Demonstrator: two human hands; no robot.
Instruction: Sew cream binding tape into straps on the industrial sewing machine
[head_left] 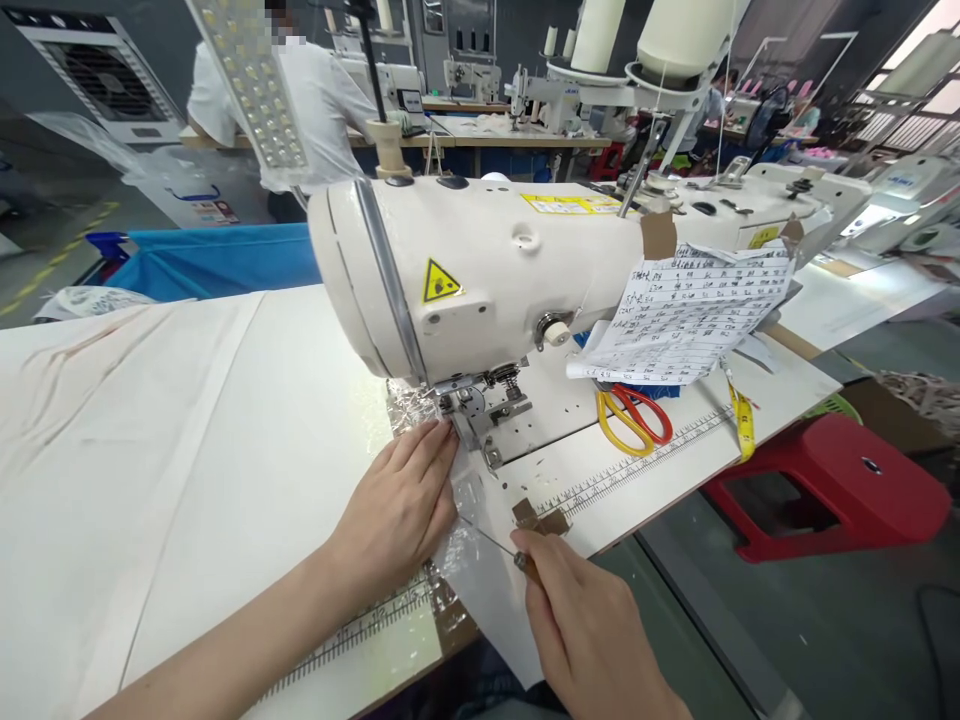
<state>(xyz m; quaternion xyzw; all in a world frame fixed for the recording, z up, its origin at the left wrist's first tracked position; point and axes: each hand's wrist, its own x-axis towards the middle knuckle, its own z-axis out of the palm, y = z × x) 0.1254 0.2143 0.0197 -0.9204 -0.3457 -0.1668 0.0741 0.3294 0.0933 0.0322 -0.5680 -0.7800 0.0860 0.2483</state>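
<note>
Head view: left hand (pixel 401 505) lies flat, fingers extended, pressing the white fabric (pixel 225 450) just beside the presser foot (pixel 469 405) of the sewing machine (pixel 487 270). Right hand (pixel 592 620) is clenched on a thin pointed tool (pixel 495 545), whose tip lies over the fabric near the left hand.

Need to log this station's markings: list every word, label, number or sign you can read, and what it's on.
No text reads clearly enough to quote.
Yellow warning triangle on the sewing machine: pictogram only, no words.
Yellow label on the machine's top: too small.
Handwritten sheet taped to the machine: blurred.
Ruler strip on the table edge: numbers too small.
Blue logo on the neighbouring machine: blurred.
</note>
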